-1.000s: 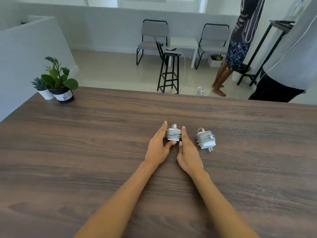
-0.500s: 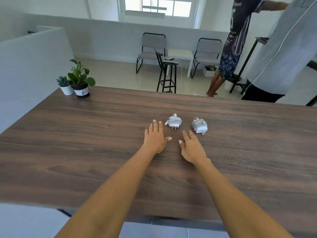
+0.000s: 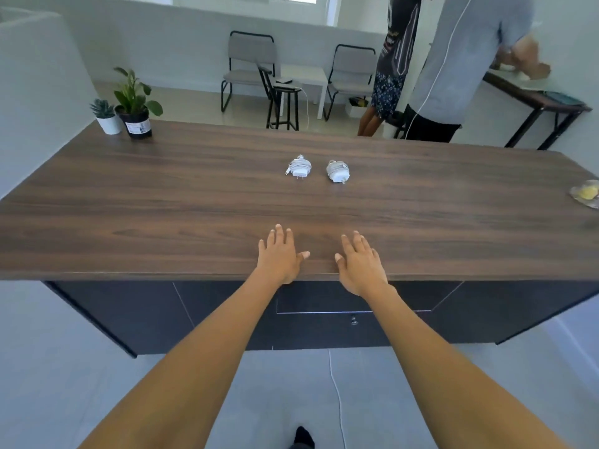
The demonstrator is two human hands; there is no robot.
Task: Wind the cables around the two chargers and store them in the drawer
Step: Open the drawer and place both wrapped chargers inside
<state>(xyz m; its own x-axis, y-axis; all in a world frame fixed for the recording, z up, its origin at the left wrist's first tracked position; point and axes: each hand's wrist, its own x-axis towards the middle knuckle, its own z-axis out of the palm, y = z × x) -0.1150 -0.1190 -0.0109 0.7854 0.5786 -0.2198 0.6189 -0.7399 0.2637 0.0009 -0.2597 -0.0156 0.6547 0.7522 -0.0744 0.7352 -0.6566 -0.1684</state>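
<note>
Grey floor is showing under my arms, and the dark drawer (image 3: pixel 353 307) is sitting closed beneath the bench (image 3: pixel 162 222) edge. I am resting my left hand (image 3: pixel 280 256) and right hand (image 3: pixel 359 264) apart, fingers spread flat, holding nothing. Farther out, both chargers (image 3: pixel 299 166) (image 3: pixel 338 171) are lying wound, side by side. They look light and hard under soft cable; I would be pinching each across its wrapped body.
</note>
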